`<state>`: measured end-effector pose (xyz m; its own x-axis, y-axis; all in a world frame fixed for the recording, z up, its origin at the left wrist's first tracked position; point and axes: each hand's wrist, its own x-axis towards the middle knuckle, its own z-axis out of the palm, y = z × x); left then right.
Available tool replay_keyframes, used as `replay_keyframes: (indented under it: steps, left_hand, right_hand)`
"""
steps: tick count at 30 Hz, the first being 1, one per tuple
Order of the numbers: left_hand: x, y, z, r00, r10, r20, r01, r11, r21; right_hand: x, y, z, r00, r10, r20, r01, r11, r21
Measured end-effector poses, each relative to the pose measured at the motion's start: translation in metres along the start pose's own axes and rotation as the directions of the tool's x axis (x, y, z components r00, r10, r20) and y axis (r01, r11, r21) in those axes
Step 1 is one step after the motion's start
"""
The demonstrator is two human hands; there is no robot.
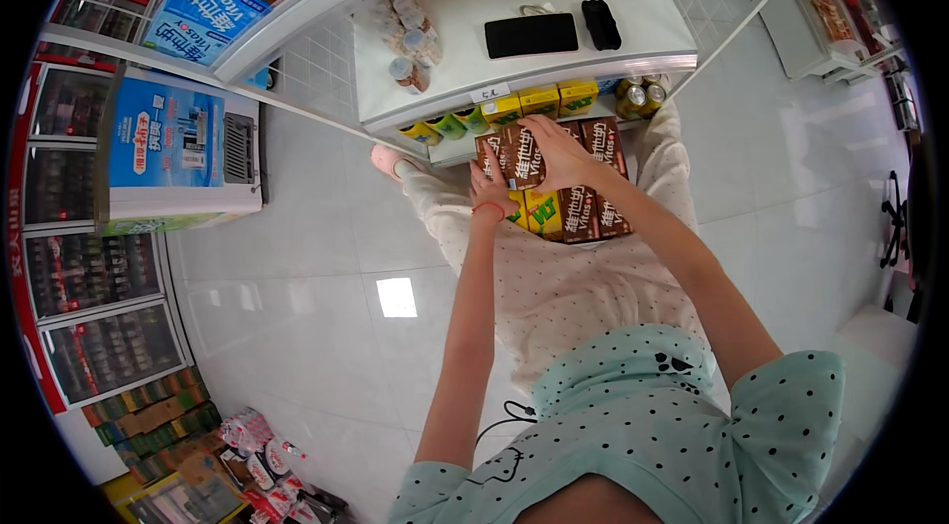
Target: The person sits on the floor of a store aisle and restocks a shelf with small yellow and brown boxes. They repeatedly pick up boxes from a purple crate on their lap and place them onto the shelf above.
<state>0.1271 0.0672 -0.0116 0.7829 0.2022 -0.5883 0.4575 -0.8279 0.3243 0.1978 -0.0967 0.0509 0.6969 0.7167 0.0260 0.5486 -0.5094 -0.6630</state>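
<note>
Several brown drink cartons (604, 210) and yellow drink cartons (543, 212) sit close together over my lap. At their left end, my left hand (488, 190) has its fingers curled against a brown carton. My right hand (563, 158) reaches over the top and grips a brown drink carton (518, 156) between thumb and fingers. Just beyond, on the low shelf, stand yellow cartons (539, 101) in a row. Green-and-yellow packages (450, 127) are to their left and cans (641, 96) to their right.
The white shelf (445, 89) above holds a black phone (531, 36), a black case (600, 25) and clear-wrapped cups (407, 40). A chest freezer (178, 148) stands on the left, with glass-door coolers (99, 262) behind it. Packaged goods (262, 460) are piled at the lower left.
</note>
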Motion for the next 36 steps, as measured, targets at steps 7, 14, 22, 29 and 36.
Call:
replay_keyframes:
  steps: [7, 14, 22, 29, 36]
  left_hand:
    - [0.003, 0.000, 0.008, 0.999, -0.025, -0.034, 0.026, 0.998, 0.050]
    - [0.005, -0.001, 0.014, 0.997, -0.010, -0.072, 0.017, 0.996, 0.091]
    - [-0.006, -0.007, 0.018, 0.958, 0.160, -0.236, -0.156, 0.987, 0.038]
    - [0.008, -0.027, 0.038, 0.819, 0.362, -0.445, -0.403, 0.915, 0.003]
    - [0.011, -0.022, 0.037, 0.767, 0.377, -0.520, -0.496, 0.862, -0.106]
  right_hand:
    - [0.006, 0.025, 0.016, 0.989, 0.086, 0.119, -0.059, 0.975, -0.215]
    - [0.005, 0.030, 0.042, 0.991, 0.102, 0.089, -0.067, 0.941, -0.332]
    - [0.011, 0.036, 0.038, 0.988, 0.101, 0.120, -0.057, 0.944, -0.325]
    - [0.013, 0.032, 0.027, 0.979, 0.138, 0.153, -0.092, 0.957, -0.276]
    - [0.007, 0.042, 0.030, 0.993, 0.069, 0.093, -0.048, 0.976, -0.212]
